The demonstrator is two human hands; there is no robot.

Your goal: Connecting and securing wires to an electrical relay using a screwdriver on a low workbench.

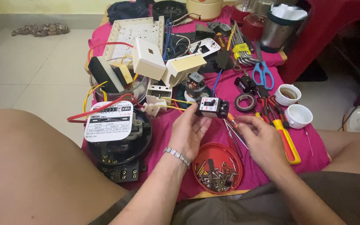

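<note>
Overhead, head view: left hand [189,132] pinches small black-and-white switch box [211,107] at centre of table [309,156], thumb and fingers closed on its lower edge — yellow wire trailing toward 9 o'clock. Right hand [258,139] just at 4 o'clock of box, fingers curled around thin screwdriver [233,127], orange handle near box. Red dish of screws [218,168] at 6 o'clock. Round electricity meter [119,135] at 9 o'clock — blue scissors [263,74] at 1 o'clock.

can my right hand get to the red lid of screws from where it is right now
Probably yes. The right hand holds a slim screwdriver just above and right of the red lid of screws, with only bare pink cloth between them; the left hand holds the small breaker clear.
</note>
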